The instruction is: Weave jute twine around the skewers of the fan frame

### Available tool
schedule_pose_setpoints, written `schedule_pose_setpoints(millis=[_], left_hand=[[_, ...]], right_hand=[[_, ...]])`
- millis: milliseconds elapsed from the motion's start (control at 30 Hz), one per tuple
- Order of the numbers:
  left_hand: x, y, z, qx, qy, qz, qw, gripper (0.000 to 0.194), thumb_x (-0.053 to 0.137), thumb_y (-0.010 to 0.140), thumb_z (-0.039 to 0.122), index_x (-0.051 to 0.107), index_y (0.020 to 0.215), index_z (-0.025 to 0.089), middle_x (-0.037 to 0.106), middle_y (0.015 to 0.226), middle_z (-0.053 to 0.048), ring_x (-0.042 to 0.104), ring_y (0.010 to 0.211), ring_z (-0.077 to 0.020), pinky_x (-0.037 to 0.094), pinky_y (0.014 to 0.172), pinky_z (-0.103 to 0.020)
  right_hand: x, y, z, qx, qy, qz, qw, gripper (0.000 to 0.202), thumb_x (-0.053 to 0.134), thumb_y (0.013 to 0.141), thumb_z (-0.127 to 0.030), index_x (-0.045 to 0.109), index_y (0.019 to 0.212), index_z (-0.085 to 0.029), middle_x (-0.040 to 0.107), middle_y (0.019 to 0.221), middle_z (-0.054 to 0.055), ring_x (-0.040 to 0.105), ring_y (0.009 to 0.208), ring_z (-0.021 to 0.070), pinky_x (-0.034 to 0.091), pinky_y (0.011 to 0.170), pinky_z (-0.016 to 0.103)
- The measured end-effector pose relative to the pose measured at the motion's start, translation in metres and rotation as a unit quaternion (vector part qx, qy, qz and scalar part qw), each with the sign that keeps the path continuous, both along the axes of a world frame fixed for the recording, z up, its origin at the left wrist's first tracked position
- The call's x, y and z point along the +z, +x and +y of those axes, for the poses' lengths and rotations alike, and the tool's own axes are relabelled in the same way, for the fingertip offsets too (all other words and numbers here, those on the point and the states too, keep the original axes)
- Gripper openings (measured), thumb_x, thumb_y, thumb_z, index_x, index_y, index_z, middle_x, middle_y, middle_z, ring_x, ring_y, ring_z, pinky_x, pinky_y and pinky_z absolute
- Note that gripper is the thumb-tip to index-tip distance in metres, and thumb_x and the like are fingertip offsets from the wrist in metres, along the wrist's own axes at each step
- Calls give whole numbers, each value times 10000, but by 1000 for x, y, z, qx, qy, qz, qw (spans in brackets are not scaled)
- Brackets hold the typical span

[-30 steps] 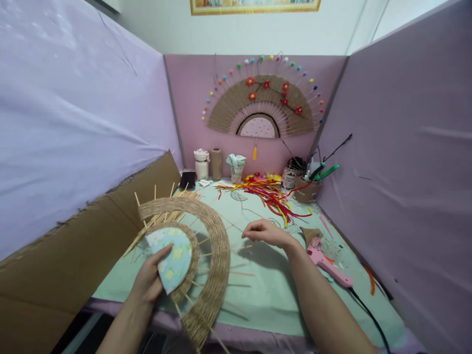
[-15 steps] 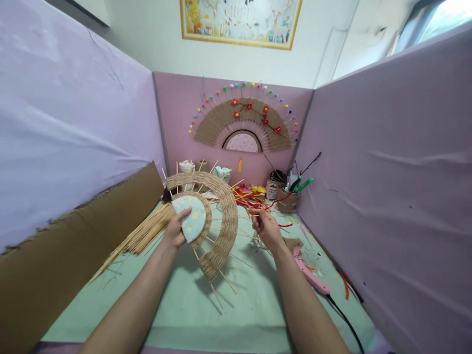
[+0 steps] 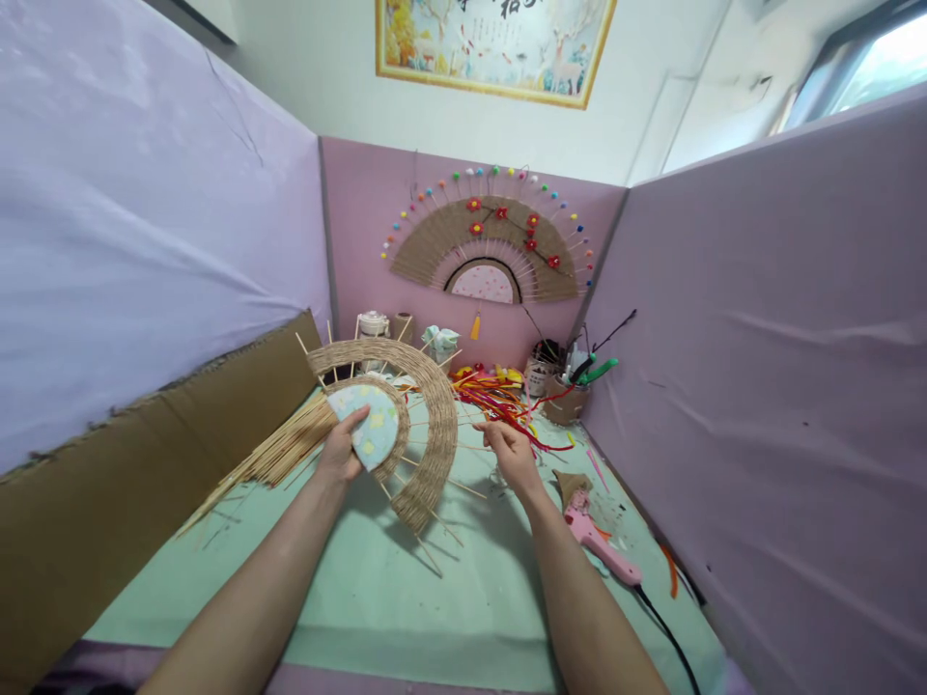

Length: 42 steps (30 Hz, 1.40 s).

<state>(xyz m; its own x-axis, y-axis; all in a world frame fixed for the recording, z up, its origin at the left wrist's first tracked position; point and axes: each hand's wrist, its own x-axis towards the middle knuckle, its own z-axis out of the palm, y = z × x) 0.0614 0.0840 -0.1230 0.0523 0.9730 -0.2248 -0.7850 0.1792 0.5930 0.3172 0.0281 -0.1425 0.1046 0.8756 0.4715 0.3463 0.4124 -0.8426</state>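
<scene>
My left hand point(image 3: 343, 446) is closed on a handmade fan point(image 3: 441, 415), its thumb across the pale blue patterned half-circle point(image 3: 373, 430) at the base. Two bands of brown twine are woven through the fan's thin sticks, which stick out past the outer band. The fan is tilted above the table, its rounded side to the right. My right hand point(image 3: 511, 452) is closed in a pinch by the stick tips on that right side. Whether a stick or a strand of twine is between those fingertips is too small to tell.
Loose thin sticks point(image 3: 286, 449) lie at left beside a cardboard strip point(image 3: 181, 410). A pink glue gun point(image 3: 604, 545) with a black cord lies at right. Behind are red and orange pipe cleaners point(image 3: 492, 396) and a tool pot point(image 3: 566, 401). A finished fan point(image 3: 427, 236) hangs on the back panel.
The fan and both hands have shifted slightly left in view, the right hand the most. The fan has turned a little. Its hold in the left hand is the same. The view itself has also shifted.
</scene>
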Motion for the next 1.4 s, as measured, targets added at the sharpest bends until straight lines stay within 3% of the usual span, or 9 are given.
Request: schedule_pose_setpoints(millis=[133,333,467,567,767,867,1100,1400], left_hand=[[2,-2,0,36,28,0,999,357,510,791,42,588,1134,102,731,752,-70,695,654,-191,566,731,-309],[1,-6,4,88,46,-12,995,275,520,789,52,631,1031,120,727,755,-49,694,704,-178,549,782,-299],[1,-6,4,92,46,-24,994,257,513,798,62,639,1011,130,727,756,-43,694,719,-177,550,770,-290],[2,-5,2,90,43,-31,995,253,508,803,72,636,1015,131,726,752,-43,695,715,-178,556,754,-293],[3,0,-2,86,41,-44,995,246,493,809,82,626,1015,107,724,741,-59,693,670,-177,566,720,-304],[3,3,-5,66,35,-50,996,234,496,812,89,627,1005,101,724,743,-71,692,651,-178,570,701,-301],[6,2,-5,74,25,-65,995,274,478,831,100,608,1072,89,722,737,-68,689,643,-175,569,687,-299],[6,4,-2,91,17,-71,993,292,485,840,115,601,1108,97,721,749,-68,690,657,-173,564,722,-309]], right_hand=[[5,-2,-7,-65,65,-78,993,321,462,860,-442,630,771,-183,535,722,47,483,691,170,381,675,291],[7,-5,-11,-104,102,-64,987,270,469,863,-393,625,777,-190,516,676,31,464,640,161,366,633,290],[4,-4,-7,-60,63,15,996,340,463,851,-437,640,729,-173,486,630,21,455,617,151,360,606,283],[1,-4,-2,1,-12,111,994,375,497,814,-485,642,695,-160,458,584,5,416,560,127,322,544,267],[-10,-16,0,203,-192,234,931,336,652,704,-477,645,727,-141,388,497,-51,279,445,63,174,453,231],[-14,-26,-3,260,-227,250,905,315,678,701,-449,634,723,-138,379,482,-62,261,429,50,157,450,223],[-10,-32,-7,277,-198,330,881,264,721,683,-364,652,840,-164,453,527,-50,341,464,50,248,474,204],[-15,-32,-4,202,-151,285,925,277,710,671,-310,690,904,-161,537,590,-22,441,525,75,343,516,219]])
